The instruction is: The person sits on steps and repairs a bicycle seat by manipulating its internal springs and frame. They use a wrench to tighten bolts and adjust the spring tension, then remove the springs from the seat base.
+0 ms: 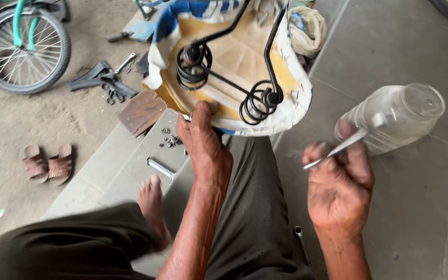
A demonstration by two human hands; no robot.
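An upturned bicycle saddle (234, 57) rests on my knee, its yellow underside up, with black coil springs (193, 65) and black wire rails. A white and blue cover wraps its rim. My left hand (206, 142) grips the saddle's near edge. To the right, my right hand (338, 189) is raised and closed on a thin flat metal tool (338, 149) that points up to the right.
A clear plastic jar (397, 116) lies on the concrete at right. A wrench (303, 243) lies by my right leg. Small bolts (171, 140) and a metal tube (161, 168) sit on the step. Sandals (47, 163), a bicycle wheel (24, 52) and a black saddle (102, 78) are at left.
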